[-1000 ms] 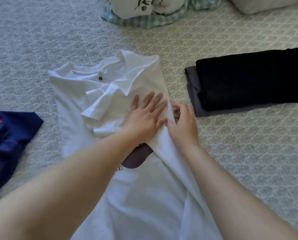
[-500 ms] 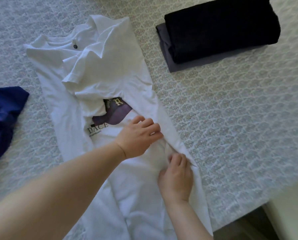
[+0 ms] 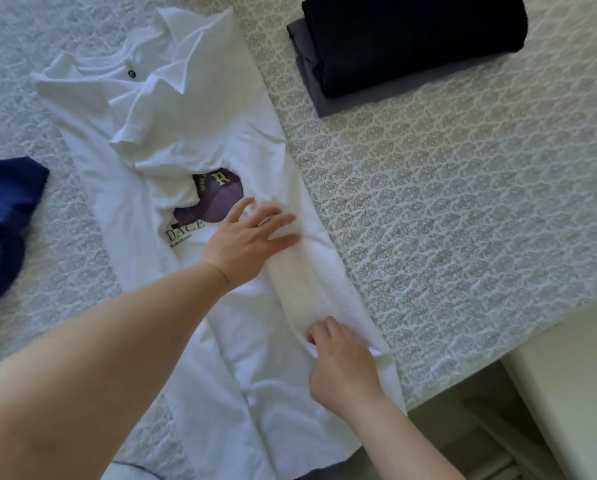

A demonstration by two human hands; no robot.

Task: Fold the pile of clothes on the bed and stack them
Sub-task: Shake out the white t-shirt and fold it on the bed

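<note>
black stack (image 3: 415,43) done; white tee (image 3: 193,133) mid-fold, left hand (image 3: 247,237) flat on it, right hand (image 3: 342,362) pinching flap; navy garment (image 3: 2,216) left.

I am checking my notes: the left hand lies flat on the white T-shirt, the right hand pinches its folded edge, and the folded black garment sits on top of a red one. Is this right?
Not quite. In the head view the folded black garment sits on a grey one, not red. The left hand does lie flat on the white T-shirt, and the right hand pinches its folded edge.
</note>
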